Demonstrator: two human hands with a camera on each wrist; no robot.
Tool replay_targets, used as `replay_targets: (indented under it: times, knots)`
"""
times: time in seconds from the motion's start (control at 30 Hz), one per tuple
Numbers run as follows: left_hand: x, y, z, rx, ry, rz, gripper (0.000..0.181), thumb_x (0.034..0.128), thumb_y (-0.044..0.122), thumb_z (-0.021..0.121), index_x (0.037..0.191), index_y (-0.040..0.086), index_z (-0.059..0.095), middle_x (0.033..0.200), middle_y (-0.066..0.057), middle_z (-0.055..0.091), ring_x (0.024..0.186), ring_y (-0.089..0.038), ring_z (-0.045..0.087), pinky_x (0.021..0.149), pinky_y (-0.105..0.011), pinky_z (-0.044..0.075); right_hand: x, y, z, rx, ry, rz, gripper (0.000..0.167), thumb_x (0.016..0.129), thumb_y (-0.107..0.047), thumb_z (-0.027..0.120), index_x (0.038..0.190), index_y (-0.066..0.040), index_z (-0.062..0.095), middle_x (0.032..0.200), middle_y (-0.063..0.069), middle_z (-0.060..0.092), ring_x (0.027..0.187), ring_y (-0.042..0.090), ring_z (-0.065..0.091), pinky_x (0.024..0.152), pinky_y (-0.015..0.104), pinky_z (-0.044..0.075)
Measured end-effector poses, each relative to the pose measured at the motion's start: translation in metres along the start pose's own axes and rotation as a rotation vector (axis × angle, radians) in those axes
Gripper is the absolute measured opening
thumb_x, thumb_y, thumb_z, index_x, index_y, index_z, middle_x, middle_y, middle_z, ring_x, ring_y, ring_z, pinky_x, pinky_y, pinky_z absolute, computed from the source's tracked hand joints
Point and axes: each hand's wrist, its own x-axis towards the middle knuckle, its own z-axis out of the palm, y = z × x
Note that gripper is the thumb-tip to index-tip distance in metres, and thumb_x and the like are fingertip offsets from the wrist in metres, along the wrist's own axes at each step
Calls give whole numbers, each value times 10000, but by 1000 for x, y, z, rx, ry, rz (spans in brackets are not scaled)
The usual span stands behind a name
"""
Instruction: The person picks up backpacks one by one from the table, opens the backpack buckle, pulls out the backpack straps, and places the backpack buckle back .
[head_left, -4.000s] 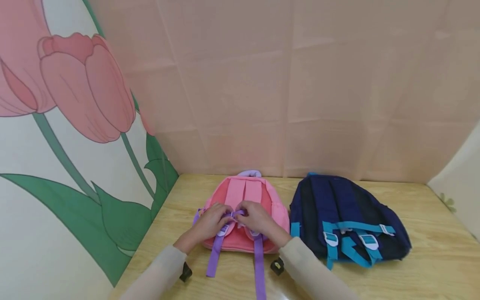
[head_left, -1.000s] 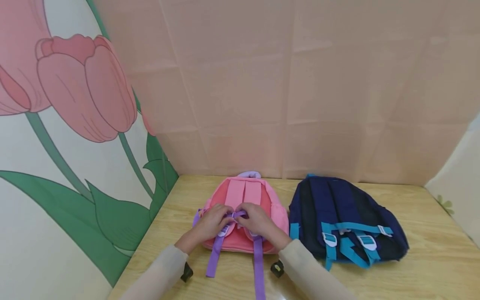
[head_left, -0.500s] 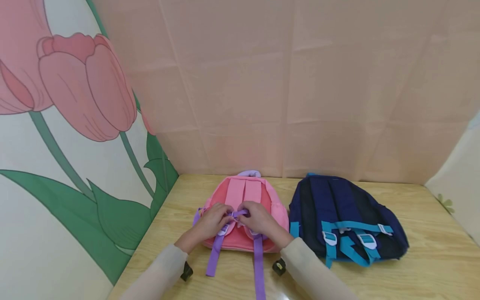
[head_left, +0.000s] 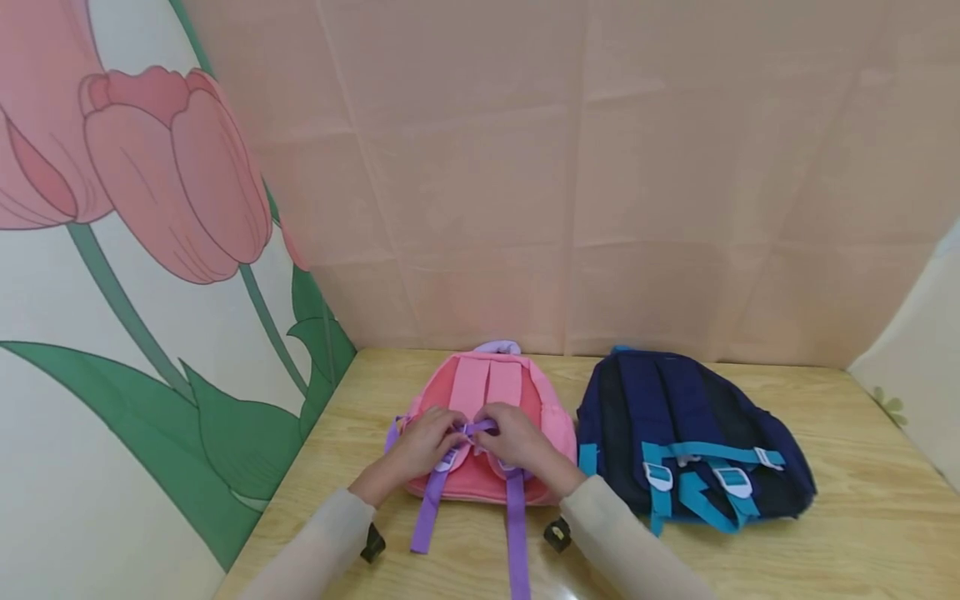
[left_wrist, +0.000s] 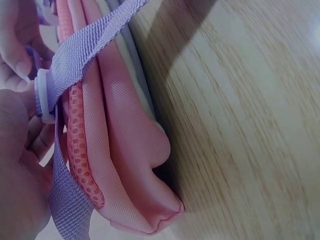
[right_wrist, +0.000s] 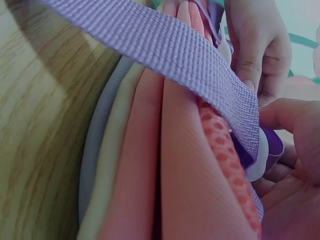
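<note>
A small pink backpack (head_left: 559, 433) lies in the head view with its shoulder-strap side up. My left hand (head_left: 424, 442) and my right hand (head_left: 514, 437) meet over its middle. Between their fingertips runs a short purple chest strap (head_left: 481, 427), pinched from both sides; the fingers partly hide its small fastener. Purple webbing tails (head_left: 427, 517) hang from white buckles toward the front. In the left wrist view, purple webbing (left_wrist: 80, 55) crosses a white buckle (left_wrist: 44, 95) beside the palm. The right wrist view has purple webbing (right_wrist: 165, 45) in front of the fingers.
Right of the pink bag lies a navy backpack (head_left: 678, 400) with turquoise straps (head_left: 727, 454) and white buckles. Both bags are on a wooden table (head_left: 870, 467). A beige cloth (head_left: 480, 183) hangs behind, and a tulip-printed panel (head_left: 150, 317) stands at the left.
</note>
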Motion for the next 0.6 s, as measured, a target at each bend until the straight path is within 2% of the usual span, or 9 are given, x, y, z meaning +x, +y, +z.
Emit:
replay_targets:
  times: [0.2,0.43,0.6]
  knots:
    - [0,-2,2,14,15,18,185,1013,253,621,1169,154,633,1067,59,633,983,-95,525,841,-289,500,0,-3,-1,6,4,-11,144,915,-171,737,1046,-116,711,994,10,670,905,147,608,849,380,541]
    - [0,0,1,-5,11,8,193,1017,241,615,1181,141,633,1073,48,637,987,-99,526,849,-297,499,0,-7,0,2,-16,39,216,938,-231,732,1122,-120,713,1085,27,685,1004,178,629,926,422,541]
    - [0,0,0,-7,9,8,187,1013,244,621,1172,145,635,1077,46,639,989,-101,526,856,-301,497,1,-4,2,2,-8,26,182,933,-212,736,1090,-123,713,1058,21,684,979,168,630,903,414,546]
